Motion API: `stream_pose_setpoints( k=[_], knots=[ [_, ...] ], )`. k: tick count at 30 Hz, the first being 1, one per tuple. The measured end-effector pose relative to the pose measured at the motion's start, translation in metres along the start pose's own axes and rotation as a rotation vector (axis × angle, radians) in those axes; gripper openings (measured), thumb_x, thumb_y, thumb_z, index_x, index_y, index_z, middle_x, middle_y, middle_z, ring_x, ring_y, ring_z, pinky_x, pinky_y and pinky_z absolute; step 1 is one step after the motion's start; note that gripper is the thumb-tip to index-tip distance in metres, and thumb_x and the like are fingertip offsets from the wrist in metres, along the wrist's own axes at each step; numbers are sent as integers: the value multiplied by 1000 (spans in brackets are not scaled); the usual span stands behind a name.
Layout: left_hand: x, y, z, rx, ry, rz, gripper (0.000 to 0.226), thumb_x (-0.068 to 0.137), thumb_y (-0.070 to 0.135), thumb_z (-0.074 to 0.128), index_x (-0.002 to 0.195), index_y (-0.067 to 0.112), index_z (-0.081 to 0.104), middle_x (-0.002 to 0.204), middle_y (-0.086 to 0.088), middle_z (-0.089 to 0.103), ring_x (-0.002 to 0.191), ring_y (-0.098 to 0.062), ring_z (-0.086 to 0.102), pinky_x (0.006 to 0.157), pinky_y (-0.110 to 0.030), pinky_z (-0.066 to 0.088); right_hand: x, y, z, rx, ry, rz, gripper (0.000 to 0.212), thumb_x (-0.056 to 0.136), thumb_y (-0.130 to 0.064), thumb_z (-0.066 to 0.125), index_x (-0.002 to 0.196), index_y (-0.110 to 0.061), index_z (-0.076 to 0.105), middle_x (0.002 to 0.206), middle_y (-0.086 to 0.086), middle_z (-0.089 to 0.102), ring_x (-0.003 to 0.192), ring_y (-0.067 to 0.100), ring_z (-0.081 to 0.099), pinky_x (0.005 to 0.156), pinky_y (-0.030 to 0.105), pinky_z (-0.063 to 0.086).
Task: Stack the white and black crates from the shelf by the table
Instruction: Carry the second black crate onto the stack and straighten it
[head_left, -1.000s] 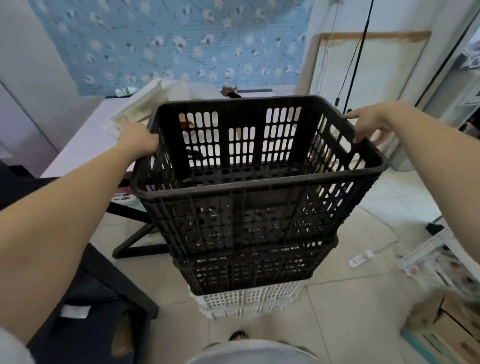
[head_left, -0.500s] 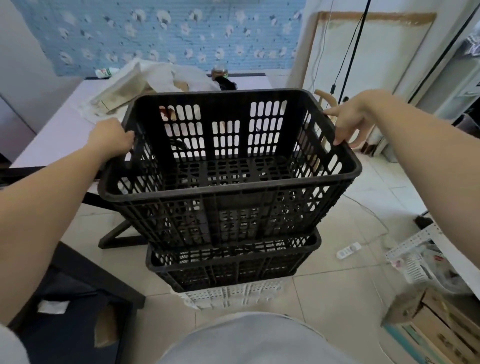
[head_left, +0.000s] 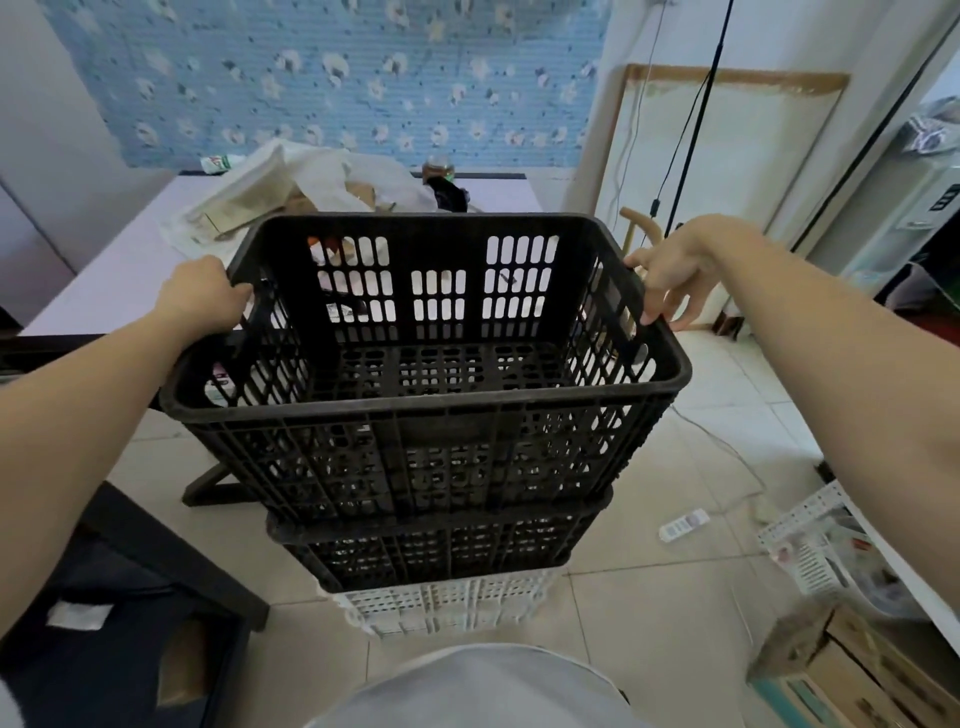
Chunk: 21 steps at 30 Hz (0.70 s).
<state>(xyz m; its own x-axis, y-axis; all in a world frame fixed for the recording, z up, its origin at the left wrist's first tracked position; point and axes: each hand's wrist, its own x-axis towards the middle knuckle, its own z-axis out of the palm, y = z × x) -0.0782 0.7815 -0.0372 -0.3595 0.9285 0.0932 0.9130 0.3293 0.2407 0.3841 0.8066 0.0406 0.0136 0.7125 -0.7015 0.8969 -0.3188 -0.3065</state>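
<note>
A black slotted crate (head_left: 426, 405) sits on top of a second black crate (head_left: 436, 545), which rests on a white crate (head_left: 447, 603) standing on the tiled floor. My left hand (head_left: 202, 301) is closed on the top crate's left rim. My right hand (head_left: 675, 270) rests on the right rim with its fingers loosely spread over the edge. The top crate is empty inside. Most of the lower two crates is hidden by it.
A table (head_left: 119, 270) with paper and bags stands just behind the stack, its dark leg (head_left: 208, 483) on the floor. A dark bench (head_left: 130, 597) is at lower left. A remote (head_left: 683, 525), a white basket (head_left: 810, 551) and cardboard boxes (head_left: 857, 670) lie at right.
The top black crate has come down onto the stack and sits lower against the second crate. My right hand's fingers have loosened on the rim.
</note>
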Motion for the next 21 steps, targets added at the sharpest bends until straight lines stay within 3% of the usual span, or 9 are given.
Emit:
stream_pose_setpoints(
  k=[4, 8, 13, 17, 21],
  knots=[
    [-3, -1, 4, -10, 12, -10, 43, 94, 26, 54, 105, -15, 55, 109, -39, 58, 104, -52, 55, 86, -47, 46, 0, 5, -1, 60, -9, -5, 90, 87, 14, 53, 148, -40, 14, 101, 12, 65, 89, 29, 64, 52, 33, 57],
    [-4, 0, 5, -13, 14, -27, 44, 95, 27, 52, 112, -14, 54, 115, -39, 56, 110, -51, 52, 91, -48, 44, 1, 7, 1, 42, -13, -31, 85, 88, 14, 52, 146, -39, 19, 107, 15, 66, 97, 30, 62, 70, 38, 53],
    [-4, 0, 5, -12, 30, -27, 46, 95, 27, 50, 111, -15, 54, 115, -40, 56, 109, -52, 53, 90, -49, 45, 0, 7, 2, 32, -15, -39, 77, 88, 13, 51, 142, -37, 28, 123, 18, 61, 107, 33, 59, 76, 39, 52],
    [-4, 6, 4, -23, 50, -29, 45, 96, 26, 50, 110, -16, 55, 113, -40, 56, 108, -52, 53, 89, -49, 46, 1, 10, -3, 30, -23, -46, 79, 87, 13, 52, 143, -36, 27, 109, 15, 66, 104, 32, 61, 61, 34, 58],
    [-6, 8, 2, -48, 53, -35, 43, 95, 25, 50, 108, -15, 55, 113, -40, 56, 106, -52, 54, 88, -48, 46, 2, 8, -2, 6, 3, -54, 78, 86, 13, 54, 144, -33, 29, 109, 14, 65, 99, 29, 62, 60, 34, 56]
  ],
)
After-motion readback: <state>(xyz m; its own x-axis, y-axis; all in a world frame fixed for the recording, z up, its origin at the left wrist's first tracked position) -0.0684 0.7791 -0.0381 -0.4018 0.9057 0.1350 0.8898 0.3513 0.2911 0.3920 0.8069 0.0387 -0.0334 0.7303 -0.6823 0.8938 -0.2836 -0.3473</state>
